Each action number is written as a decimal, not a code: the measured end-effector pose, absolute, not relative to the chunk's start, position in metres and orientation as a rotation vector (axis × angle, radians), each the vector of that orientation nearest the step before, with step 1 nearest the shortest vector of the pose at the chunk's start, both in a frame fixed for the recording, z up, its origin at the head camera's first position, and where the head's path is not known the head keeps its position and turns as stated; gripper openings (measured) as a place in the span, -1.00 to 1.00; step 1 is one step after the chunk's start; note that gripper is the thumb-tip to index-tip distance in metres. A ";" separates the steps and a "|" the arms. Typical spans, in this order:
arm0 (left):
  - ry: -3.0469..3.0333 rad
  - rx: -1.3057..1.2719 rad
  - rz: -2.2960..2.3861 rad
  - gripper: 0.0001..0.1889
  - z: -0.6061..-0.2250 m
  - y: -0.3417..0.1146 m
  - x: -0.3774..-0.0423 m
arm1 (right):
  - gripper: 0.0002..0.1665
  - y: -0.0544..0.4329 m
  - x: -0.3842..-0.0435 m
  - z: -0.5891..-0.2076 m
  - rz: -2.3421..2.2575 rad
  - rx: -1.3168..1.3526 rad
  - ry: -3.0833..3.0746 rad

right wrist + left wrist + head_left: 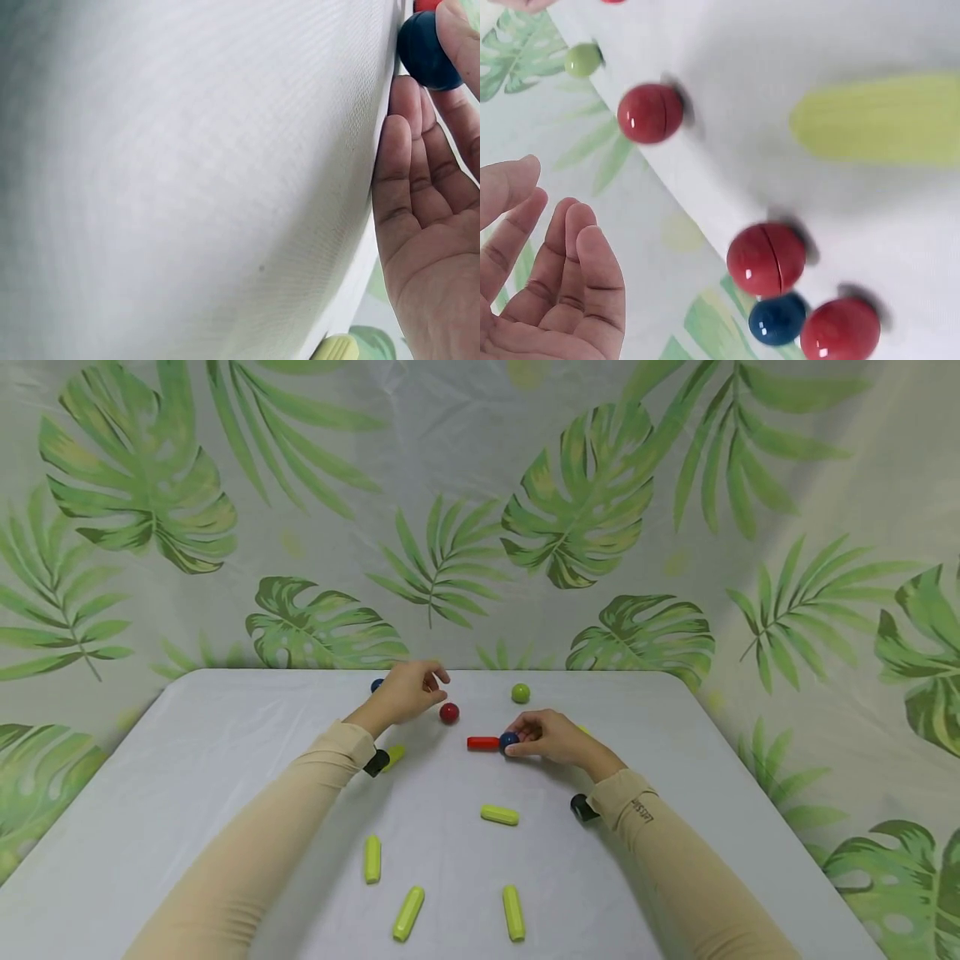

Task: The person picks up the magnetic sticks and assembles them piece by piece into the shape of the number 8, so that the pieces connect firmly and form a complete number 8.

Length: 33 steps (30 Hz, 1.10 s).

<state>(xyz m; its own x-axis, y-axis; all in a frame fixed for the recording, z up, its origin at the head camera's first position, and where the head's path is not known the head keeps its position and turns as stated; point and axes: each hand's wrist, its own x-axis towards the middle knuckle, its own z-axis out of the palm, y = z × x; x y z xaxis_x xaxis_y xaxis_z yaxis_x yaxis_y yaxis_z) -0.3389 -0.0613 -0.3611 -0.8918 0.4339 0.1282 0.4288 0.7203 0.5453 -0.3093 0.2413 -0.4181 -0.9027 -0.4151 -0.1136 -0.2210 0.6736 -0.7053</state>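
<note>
My right hand [553,737] pinches a dark blue ball [508,743] between thumb and fingers, low over the white tabletop. A short red stick [483,743] lies end-on to that ball in the head view; whether they are joined I cannot tell. In the right wrist view the blue ball [429,51] sits against the thumb, with a bit of red behind it. My left hand [411,692] hovers over the far part of the table with loosely bent fingers and holds nothing. A red ball [449,713] lies just right of it.
Yellow-green sticks lie nearer the front, among them one stick [499,815] in the middle. A green ball [521,693] is near the back edge. The left wrist view shows several red balls and another blue ball [778,321]. A leaf-patterned curtain [442,527] hangs behind.
</note>
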 end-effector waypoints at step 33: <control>2.979 0.277 0.919 -0.61 -0.365 -0.134 -0.367 | -0.64 0.240 -0.309 -0.416 -1.037 -0.505 2.617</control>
<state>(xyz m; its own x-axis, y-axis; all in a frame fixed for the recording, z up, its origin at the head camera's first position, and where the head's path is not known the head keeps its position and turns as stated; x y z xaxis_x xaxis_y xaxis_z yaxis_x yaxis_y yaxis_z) -0.3670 -0.1344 -0.3646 -0.9843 0.1720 0.0407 0.1650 0.8118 0.5601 -0.3088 0.2401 -0.4156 -0.8996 -0.4173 -0.1289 -0.2159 0.6814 -0.6994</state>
